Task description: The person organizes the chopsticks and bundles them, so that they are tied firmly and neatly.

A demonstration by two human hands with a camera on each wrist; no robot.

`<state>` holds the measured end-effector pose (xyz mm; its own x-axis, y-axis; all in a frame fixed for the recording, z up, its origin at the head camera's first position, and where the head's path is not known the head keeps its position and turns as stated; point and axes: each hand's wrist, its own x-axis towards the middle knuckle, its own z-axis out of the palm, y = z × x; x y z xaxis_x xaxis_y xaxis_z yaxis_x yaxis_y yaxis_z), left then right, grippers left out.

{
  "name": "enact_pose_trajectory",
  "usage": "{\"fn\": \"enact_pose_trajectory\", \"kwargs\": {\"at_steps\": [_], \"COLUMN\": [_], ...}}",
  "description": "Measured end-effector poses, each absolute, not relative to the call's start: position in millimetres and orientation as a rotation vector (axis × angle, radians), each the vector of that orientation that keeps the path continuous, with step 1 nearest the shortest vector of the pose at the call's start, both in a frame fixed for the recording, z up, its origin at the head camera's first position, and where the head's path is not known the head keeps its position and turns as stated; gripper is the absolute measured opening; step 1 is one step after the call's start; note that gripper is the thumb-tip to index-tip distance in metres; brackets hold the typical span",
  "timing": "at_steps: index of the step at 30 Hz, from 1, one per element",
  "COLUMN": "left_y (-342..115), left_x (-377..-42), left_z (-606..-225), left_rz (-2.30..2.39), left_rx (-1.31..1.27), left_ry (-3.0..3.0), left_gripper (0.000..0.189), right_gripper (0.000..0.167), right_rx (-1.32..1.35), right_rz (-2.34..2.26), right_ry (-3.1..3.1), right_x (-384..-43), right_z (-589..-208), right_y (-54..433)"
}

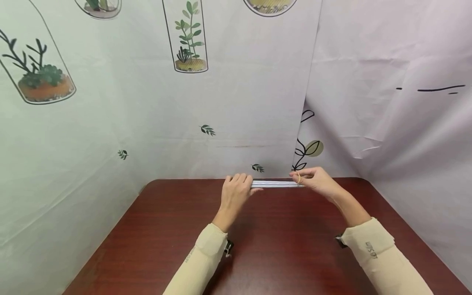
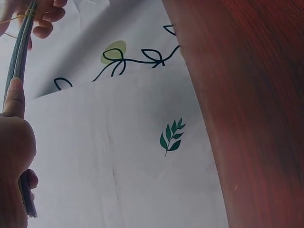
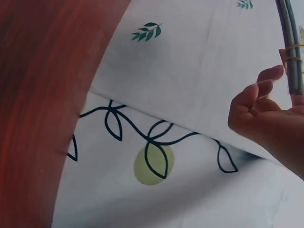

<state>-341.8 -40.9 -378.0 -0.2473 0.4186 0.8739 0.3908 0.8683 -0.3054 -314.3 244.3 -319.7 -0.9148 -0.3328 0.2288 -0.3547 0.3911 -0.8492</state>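
A bundle of thin, pale, straight rods (image 1: 274, 184), perhaps straws, is held level above the far part of the table. My left hand (image 1: 235, 192) grips it near its left end, the thumb lying along the rods (image 2: 19, 57). At the other end my right hand (image 1: 321, 182) pinches a yellow rubber band (image 1: 299, 178). In the right wrist view the rubber band (image 3: 293, 58) runs around the rods close to their tip, with part of it stretched out toward the fingers. The rods' exact kind cannot be made out.
The dark red wooden table (image 1: 273, 246) spreads below both hands. Behind it hangs a white curtain (image 1: 239, 102) printed with plants and leaves, which also encloses the left and right sides.
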Motion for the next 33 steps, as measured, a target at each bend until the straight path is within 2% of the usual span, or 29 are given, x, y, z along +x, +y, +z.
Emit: {"fn": "enact_pose_trajectory", "kwargs": {"at_steps": [5, 11, 17, 20, 25, 28, 33], "left_y": [-39.8, -42.1, -44.2, -45.3, -47.5, -48.9, -51.3], "left_x": [-343.3, -345.6, -348.2, -348.0, -348.0, -348.3, -348.2], "left_z": [-380.6, -381.7, -379.9, -379.1, -378.9, -378.5, -379.2], "left_rz": [0.021, 0.028, -0.001, -0.008, -0.015, -0.017, -0.014], "left_rx": [-0.602, -0.588, -0.586, -0.576, -0.534, -0.497, -0.438], "left_ry": [-1.877, -1.877, -1.855, -1.859, -1.882, -1.880, -1.872], "left_gripper": [0.052, 0.053, 0.052, 0.052, 0.052, 0.052, 0.052], "right_gripper": [0.031, 0.025, 0.016, 0.006, 0.042, 0.040, 0.027], "right_rx": [0.693, 0.725, 0.917, 1.012, 1.056, 1.071, 1.038], "right_rz": [1.473, 1.290, 0.748, 0.503, 0.364, 0.344, 0.389], "right_ry": [-2.515, -2.373, -2.106, -1.963, -1.843, -1.773, -1.683], "right_x": [-313.2, -304.8, -299.8, -298.1, -296.3, -295.7, -292.4], "right_z": [-321.3, -325.5, -335.3, -340.7, -346.4, -350.2, -360.7], "right_y": [237.3, 222.7, 204.5, 198.3, 193.7, 192.6, 189.1]}}
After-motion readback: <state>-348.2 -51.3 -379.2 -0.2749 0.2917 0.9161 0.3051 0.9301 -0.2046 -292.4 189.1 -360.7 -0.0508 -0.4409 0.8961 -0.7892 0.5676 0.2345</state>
